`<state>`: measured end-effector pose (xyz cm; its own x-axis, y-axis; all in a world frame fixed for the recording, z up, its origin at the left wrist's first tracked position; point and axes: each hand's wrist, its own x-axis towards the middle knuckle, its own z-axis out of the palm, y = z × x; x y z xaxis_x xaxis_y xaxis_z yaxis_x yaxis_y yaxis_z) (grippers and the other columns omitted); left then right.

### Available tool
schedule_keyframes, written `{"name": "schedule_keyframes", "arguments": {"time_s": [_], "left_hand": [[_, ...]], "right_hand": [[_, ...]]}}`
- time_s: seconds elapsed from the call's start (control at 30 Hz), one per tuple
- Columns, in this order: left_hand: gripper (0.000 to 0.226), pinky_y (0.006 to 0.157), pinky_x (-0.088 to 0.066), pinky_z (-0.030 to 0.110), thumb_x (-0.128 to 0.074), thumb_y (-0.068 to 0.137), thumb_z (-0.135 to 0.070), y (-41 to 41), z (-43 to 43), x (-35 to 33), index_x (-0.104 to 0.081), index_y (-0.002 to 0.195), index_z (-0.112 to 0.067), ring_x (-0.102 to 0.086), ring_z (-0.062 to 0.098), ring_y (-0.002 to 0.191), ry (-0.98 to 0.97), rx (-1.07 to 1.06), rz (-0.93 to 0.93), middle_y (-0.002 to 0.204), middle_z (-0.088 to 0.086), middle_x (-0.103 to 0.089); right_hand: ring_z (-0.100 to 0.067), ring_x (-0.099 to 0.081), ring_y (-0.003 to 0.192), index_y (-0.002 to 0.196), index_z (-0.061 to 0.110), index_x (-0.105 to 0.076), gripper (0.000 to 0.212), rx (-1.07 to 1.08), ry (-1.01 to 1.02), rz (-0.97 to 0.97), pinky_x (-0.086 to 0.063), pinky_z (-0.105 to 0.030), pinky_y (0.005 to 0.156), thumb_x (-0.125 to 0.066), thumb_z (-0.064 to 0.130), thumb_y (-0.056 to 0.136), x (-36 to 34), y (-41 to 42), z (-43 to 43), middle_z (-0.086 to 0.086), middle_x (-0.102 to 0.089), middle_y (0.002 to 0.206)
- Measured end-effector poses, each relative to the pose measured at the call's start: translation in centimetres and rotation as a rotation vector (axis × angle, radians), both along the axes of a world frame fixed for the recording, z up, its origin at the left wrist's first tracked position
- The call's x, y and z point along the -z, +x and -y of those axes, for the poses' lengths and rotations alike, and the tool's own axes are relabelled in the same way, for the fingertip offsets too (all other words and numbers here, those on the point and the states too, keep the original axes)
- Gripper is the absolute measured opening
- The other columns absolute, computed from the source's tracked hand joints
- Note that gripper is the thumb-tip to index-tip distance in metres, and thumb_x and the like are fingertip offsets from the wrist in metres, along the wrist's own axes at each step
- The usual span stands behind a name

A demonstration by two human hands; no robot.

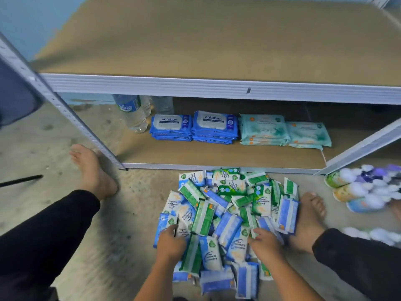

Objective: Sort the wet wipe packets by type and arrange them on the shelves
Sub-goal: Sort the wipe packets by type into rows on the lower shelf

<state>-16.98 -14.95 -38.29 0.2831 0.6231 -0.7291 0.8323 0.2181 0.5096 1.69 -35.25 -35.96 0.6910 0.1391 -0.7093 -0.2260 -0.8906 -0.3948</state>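
The left hand [171, 242] digs into the near-left edge of the pile of packets [227, 216], fingers bent over a white one; whether it grips I cannot tell. At the pile's near-right edge the right hand [265, 243] curls down among blue and green packets, hold equally unclear. Beyond the pile, the lower shelf [217, 157] has free board. Best to gather one colour only, squared flat, before lifting.

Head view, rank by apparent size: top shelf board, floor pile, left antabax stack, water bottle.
1. top shelf board
2. floor pile
3. left antabax stack and water bottle: alike, bottle's top hidden, so unranked
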Motion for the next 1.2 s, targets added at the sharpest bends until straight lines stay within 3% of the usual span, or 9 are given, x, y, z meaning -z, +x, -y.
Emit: {"name": "schedule_keyframes", "arguments": {"time_s": [0.1, 0.2, 0.33, 0.43, 0.53, 0.77, 0.9, 1.1, 1.2], "left_hand": [[0.059, 0.107, -0.044, 0.041, -0.056, 0.090, -0.022, -1.8, 0.9, 1.0, -0.045, 0.147, -0.015, -0.051, 0.033, 0.129, 0.039, 0.076, -0.100, 0.146, 0.014, -0.046], [0.061, 0.105, -0.044, 0.041, -0.055, 0.087, -0.022, -2.4, 0.8, 0.7, -0.042, 0.146, -0.017, -0.049, 0.034, 0.125, 0.053, 0.023, -0.134, 0.137, 0.014, -0.046], [0.058, 0.101, -0.045, 0.046, -0.054, 0.083, -0.022, -2.2, -0.5, 1.4, -0.041, 0.140, -0.019, -0.052, 0.036, 0.117, 0.101, -0.046, -0.166, 0.126, 0.014, -0.049], [0.060, 0.100, -0.046, 0.048, -0.050, 0.081, -0.027, -2.2, -1.4, 2.9, -0.040, 0.140, -0.021, -0.053, 0.036, 0.114, 0.083, -0.054, -0.218, 0.124, 0.012, -0.047], [0.057, 0.098, -0.048, 0.049, -0.050, 0.078, -0.032, -2.3, -1.8, 3.9, -0.043, 0.134, -0.019, -0.054, 0.035, 0.110, 0.082, -0.038, -0.271, 0.119, 0.011, -0.047], [0.035, 0.093, -0.048, 0.044, -0.062, 0.079, -0.033, -3.4, -2.3, 5.0, -0.053, 0.109, -0.019, -0.051, 0.029, 0.110, 0.130, -0.040, -0.287, 0.112, 0.006, -0.048], [0.021, 0.085, -0.053, 0.041, -0.060, 0.079, -0.033, -3.3, -2.4, 4.2, -0.046, 0.092, -0.025, -0.061, 0.019, 0.087, 0.088, -0.011, -0.267, 0.095, -0.003, -0.062], [0.018, 0.070, -0.059, 0.039, -0.057, 0.080, -0.020, -3.4, -1.7, 2.0, -0.047, 0.094, -0.024, -0.064, 0.017, 0.075, 0.106, 0.003, -0.164, 0.086, 0.000, -0.065], [0.029, 0.058, -0.054, 0.030, -0.061, 0.074, -0.027, -3.7, -2.1, 0.2, -0.055, 0.102, -0.032, -0.066, 0.017, 0.069, 0.161, -0.026, -0.147, 0.079, -0.004, -0.067]], "right_hand": [[-0.023, -0.062, 0.097, 0.143, 0.012, -0.052, 0.055, -0.122, -0.059, -0.076, -0.047, -0.026, 0.077, -0.068, 0.027, 0.093, 0.1, -0.5, -0.1, -0.008, -0.067, 0.117], [-0.029, -0.062, 0.109, 0.137, 0.009, -0.055, 0.049, -0.142, -0.107, -0.072, -0.053, -0.034, 0.089, -0.068, 0.027, 0.093, 0.6, -0.9, -0.3, -0.012, -0.064, 0.126], [-0.033, -0.058, 0.115, 0.136, 0.013, -0.047, 0.052, -0.224, -0.193, -0.045, -0.050, -0.036, 0.085, -0.063, 0.039, 0.094, 1.2, -1.8, -0.9, -0.011, -0.060, 0.130], [-0.035, -0.057, 0.117, 0.140, 0.019, -0.041, 0.071, -0.238, -0.266, -0.038, -0.052, -0.043, 0.091, -0.064, 0.056, 0.084, 2.1, -2.0, -1.7, -0.009, -0.060, 0.130], [-0.037, -0.053, 0.124, 0.146, 0.021, -0.031, 0.085, -0.225, -0.336, -0.028, -0.050, -0.046, 0.094, -0.065, 0.061, 0.080, 2.6, -2.2, -2.4, -0.009, -0.058, 0.136], [-0.036, -0.054, 0.116, 0.138, 0.029, -0.025, 0.077, -0.186, -0.352, -0.041, -0.046, -0.043, 0.089, -0.069, 0.054, 0.081, 3.1, -1.9, -2.8, -0.010, -0.060, 0.127], [-0.035, -0.058, 0.112, 0.140, 0.026, -0.027, 0.073, -0.179, -0.318, -0.015, -0.050, -0.043, 0.088, -0.069, 0.047, 0.084, 3.1, -1.8, -2.5, -0.008, -0.062, 0.128], [-0.033, -0.061, 0.114, 0.140, 0.009, -0.044, 0.054, -0.164, -0.275, 0.008, -0.048, -0.030, 0.071, -0.063, 0.025, 0.092, 2.1, -1.2, -2.2, -0.013, -0.057, 0.136], [-0.025, -0.064, 0.086, 0.126, 0.011, -0.055, 0.038, -0.124, -0.192, 0.015, -0.040, -0.026, 0.051, -0.060, 0.013, 0.088, 0.8, -0.7, -1.8, -0.009, -0.065, 0.111]]}}
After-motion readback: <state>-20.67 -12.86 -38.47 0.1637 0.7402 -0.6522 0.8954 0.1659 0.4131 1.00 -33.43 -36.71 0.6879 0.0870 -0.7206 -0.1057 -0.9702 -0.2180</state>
